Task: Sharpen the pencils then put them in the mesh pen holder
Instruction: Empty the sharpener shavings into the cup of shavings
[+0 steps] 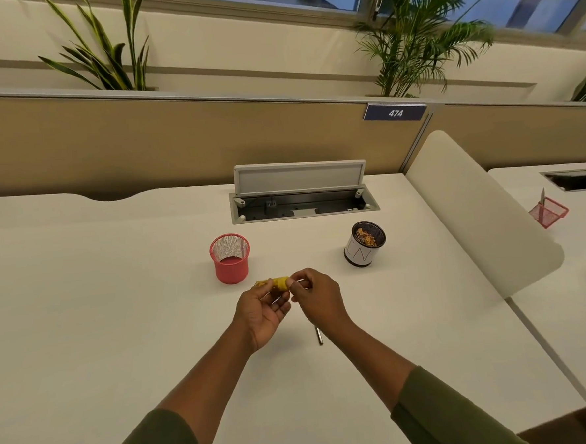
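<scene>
My left hand grips a yellow sharpener above the white desk. My right hand pinches a pencil whose tip end goes into the sharpener; only a short pale stretch of that pencil shows between the fingers. A second, dark pencil lies on the desk just below my right wrist. The red mesh pen holder stands upright and looks empty, a little beyond and left of my hands.
A white cup filled with pencil shavings stands to the right of the holder. Behind them is an open cable tray with its lid up. A white divider borders the right side; another red mesh holder sits on the neighbouring desk.
</scene>
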### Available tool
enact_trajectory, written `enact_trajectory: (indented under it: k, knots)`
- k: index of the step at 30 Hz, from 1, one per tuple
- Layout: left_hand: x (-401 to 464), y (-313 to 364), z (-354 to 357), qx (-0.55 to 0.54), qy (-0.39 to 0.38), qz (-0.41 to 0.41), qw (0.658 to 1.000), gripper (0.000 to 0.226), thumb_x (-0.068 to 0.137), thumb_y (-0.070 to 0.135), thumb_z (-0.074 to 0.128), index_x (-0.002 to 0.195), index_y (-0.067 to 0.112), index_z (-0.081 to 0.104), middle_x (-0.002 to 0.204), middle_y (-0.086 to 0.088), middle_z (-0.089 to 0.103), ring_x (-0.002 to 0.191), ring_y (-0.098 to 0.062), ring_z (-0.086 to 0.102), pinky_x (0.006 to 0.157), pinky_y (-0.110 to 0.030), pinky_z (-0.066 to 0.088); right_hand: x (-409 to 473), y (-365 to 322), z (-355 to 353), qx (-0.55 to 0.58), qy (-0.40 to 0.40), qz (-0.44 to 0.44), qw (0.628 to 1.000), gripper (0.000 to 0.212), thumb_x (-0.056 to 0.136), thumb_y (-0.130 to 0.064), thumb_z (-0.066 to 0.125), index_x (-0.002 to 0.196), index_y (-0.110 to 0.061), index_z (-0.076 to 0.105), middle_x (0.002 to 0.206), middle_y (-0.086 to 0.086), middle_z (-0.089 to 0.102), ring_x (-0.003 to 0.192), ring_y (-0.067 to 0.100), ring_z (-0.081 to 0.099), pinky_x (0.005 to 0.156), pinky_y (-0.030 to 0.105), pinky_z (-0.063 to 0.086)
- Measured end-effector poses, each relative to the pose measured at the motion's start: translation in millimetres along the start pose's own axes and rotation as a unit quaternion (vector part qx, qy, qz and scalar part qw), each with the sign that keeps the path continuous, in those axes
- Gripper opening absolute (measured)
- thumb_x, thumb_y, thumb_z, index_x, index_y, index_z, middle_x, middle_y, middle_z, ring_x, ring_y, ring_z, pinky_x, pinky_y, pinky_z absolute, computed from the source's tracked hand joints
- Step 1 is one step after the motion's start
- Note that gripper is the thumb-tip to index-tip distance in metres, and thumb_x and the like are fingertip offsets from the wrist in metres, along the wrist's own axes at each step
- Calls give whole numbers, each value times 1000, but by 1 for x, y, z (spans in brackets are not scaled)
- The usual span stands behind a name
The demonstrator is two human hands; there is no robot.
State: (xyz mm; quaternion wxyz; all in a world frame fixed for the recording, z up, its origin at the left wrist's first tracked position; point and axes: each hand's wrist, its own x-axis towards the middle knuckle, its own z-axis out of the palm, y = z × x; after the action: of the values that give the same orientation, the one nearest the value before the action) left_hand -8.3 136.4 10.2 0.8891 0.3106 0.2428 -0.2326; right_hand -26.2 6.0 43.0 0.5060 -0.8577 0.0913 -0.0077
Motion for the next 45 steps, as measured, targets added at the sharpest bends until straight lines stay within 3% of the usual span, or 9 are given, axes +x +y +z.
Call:
enact_trajectory:
  k: [6,16,18,22,26,31,37,42,45]
  knots:
    - [6,-1,10,19,-11,11,1000,12,90,10,53,98,3,59,87,-18,64,77,-24,63,69,-30,58,6,2,-13,10,-6,-24,1000,10,90,-23,62,95,-21,70,78,-3,72,68,4,69,58,5,44]
    - [24,-10,45,153,-43,61,985,16,87,5,60,102,0,60,92,-19,71,83,-27,70,70,-33,58,53,16,-65,-109,-105,-69,986,27,95,-39,52,109,-21,64,95,-4,69,84,10,63,73,25,51]
    - [30,-10,57,266,-28,88,960,14,86,13,63,100,7,64,98,-14,72,85,-26,70,70,-35,56,65,19,-80,-134,-117,-76,981,26,96,-41,49,109,-22,61,93,-6,64,81,8,59,65,20,46]
    - [44,-8,89,486,-54,171,856,10,86,23,66,95,19,69,94,-2,73,85,-18,70,70,-31,56,87,22,-109,-164,-128,-83,975,27,98,-41,44,110,-20,56,94,1,66,81,12,63,66,24,49]
    - [63,-13,132,596,-85,227,766,22,88,28,62,104,13,63,94,-3,71,80,-13,70,69,-24,56,110,26,-133,-192,-105,-89,972,29,99,-39,42,115,-18,57,99,5,67,82,13,62,65,23,47]
    - [92,-23,174,672,-77,257,690,7,93,16,54,98,22,55,93,-1,66,81,-10,65,68,-19,49,140,30,-162,-202,-84,-84,972,32,96,-42,49,113,-17,60,98,3,69,84,15,62,74,28,51]
    - [124,-40,195,689,-54,272,669,27,93,5,48,114,21,55,101,0,60,90,-15,56,66,-14,41,174,42,-187,-173,-71,-65,980,27,95,-35,54,108,-15,67,102,6,69,87,14,59,73,24,44]
    - [147,-46,197,694,-46,263,669,23,93,13,51,115,19,56,109,-5,64,95,-18,59,70,-18,44,189,60,-191,-146,-94,-33,984,27,96,-30,53,113,-14,66,108,6,68,93,15,60,77,25,46]
    - [156,-46,197,696,-34,263,667,21,91,16,57,112,19,58,108,-3,64,94,-17,58,70,-17,43,196,72,-194,-47,-99,28,994,26,98,-22,50,116,-12,65,106,6,68,87,13,64,72,22,52]
